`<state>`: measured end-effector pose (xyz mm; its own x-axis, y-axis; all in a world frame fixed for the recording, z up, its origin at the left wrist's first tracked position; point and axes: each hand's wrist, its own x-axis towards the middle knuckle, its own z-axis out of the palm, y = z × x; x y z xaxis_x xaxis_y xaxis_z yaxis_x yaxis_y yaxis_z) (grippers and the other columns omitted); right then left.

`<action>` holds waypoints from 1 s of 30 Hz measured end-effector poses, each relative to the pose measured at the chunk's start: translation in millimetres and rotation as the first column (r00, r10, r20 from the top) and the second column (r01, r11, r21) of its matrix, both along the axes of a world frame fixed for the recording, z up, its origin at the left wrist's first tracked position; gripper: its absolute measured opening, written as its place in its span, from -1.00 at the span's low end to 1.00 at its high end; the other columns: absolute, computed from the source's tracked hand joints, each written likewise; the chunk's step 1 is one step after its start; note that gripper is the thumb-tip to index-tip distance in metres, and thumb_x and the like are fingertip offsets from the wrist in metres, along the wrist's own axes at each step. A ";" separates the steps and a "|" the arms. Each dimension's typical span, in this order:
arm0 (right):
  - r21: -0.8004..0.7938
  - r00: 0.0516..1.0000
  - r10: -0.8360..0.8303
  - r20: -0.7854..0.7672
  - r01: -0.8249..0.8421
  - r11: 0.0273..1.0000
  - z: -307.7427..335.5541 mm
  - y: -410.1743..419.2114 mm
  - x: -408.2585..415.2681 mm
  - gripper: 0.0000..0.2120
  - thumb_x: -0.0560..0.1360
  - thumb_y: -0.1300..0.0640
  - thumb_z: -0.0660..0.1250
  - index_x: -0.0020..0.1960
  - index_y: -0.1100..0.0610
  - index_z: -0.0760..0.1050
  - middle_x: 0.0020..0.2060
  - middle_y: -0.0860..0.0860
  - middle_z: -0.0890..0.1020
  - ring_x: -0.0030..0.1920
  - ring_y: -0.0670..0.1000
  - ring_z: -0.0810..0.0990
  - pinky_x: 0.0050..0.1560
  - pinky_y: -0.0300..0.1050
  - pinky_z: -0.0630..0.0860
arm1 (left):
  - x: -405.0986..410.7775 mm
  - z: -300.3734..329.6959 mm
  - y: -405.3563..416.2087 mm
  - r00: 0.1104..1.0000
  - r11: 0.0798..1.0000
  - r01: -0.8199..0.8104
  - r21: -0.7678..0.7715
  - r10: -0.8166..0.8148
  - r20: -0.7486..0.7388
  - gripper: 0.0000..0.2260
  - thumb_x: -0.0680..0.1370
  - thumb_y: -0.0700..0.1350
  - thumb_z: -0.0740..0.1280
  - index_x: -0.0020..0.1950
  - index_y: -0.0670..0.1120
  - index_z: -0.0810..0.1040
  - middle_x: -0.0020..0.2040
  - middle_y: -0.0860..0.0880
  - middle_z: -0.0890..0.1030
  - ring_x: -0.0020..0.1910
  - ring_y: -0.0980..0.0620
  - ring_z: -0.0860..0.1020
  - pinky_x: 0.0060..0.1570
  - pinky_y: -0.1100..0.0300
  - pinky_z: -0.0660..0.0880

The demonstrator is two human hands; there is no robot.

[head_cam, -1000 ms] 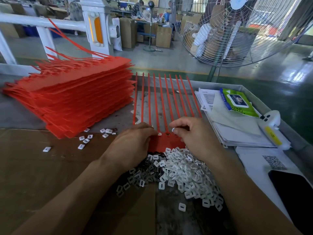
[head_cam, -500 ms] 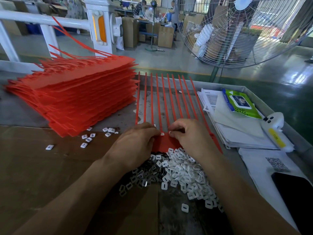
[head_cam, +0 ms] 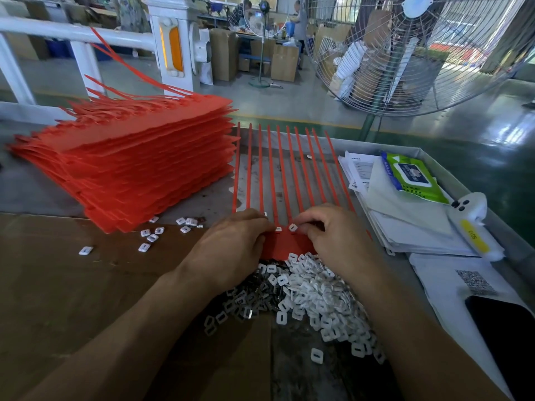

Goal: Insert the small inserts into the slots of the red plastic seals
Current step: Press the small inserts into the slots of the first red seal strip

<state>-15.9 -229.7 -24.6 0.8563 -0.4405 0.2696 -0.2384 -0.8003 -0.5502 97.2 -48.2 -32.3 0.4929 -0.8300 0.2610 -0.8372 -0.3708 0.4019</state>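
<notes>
In the head view, the left hand [head_cam: 231,244] presses curled fingers on the red seal strip [head_cam: 285,241] at centre, the right hand [head_cam: 333,235] pinches a white insert [head_cam: 293,227] at its slots, the insert pile [head_cam: 307,296] lies at six o'clock, and the seal stack [head_cam: 139,166] at ten.

Both hands rest on a red seal strip [head_cam: 285,240]; the right hand [head_cam: 333,233] pinches a white insert [head_cam: 292,227], the left hand [head_cam: 231,244] beside another insert [head_cam: 278,228].
</notes>
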 end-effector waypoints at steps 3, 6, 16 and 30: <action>-0.048 0.998 0.026 -0.055 -0.029 0.998 2.6 1.5 0.1 -0.79 0.64 0.17 0.35 0.21 0.03 0.68 0.06 -0.08 0.62 0.06 -0.14 0.56 0.08 -0.34 0.45 | -1.0 0.9 0.4 1.000 1.000 0.002 0.003 -0.002 -0.007 -0.69 0.67 -0.10 0.21 0.38 0.09 0.53 0.37 0.13 0.48 0.33 0.08 0.45 0.33 0.14 0.41; -0.091 0.995 0.030 -0.094 -0.039 0.995 3.6 2.6 0.5 -0.76 0.65 0.18 0.32 0.25 0.05 0.67 0.07 -0.05 0.61 0.11 -0.07 0.58 0.18 -0.16 0.51 | -2.0 1.7 0.1 1.000 1.000 0.002 0.007 -0.002 -0.008 -0.69 0.67 -0.10 0.21 0.39 0.09 0.52 0.38 0.13 0.47 0.33 0.08 0.45 0.33 0.12 0.41; -0.192 0.993 0.048 -0.107 -0.068 0.979 4.4 6.0 1.2 -0.81 0.62 0.19 0.34 0.15 0.09 0.70 -0.04 0.00 0.58 0.02 0.03 0.58 0.09 0.00 0.54 | -1.8 0.5 -0.7 1.000 1.000 -0.002 -0.002 0.002 0.014 -0.69 0.66 -0.10 0.21 0.38 0.09 0.53 0.36 0.13 0.49 0.31 0.10 0.45 0.27 0.26 0.32; -0.118 0.997 0.031 -0.069 -0.039 0.992 4.2 4.1 4.4 -0.84 0.60 0.15 0.40 0.16 0.05 0.67 0.00 -0.05 0.60 0.06 -0.02 0.58 0.16 -0.01 0.55 | -1.3 0.3 -0.4 1.000 1.000 0.001 0.004 -0.001 -0.001 -0.69 0.66 -0.10 0.22 0.40 0.08 0.52 0.36 0.12 0.48 0.32 0.09 0.44 0.33 0.16 0.38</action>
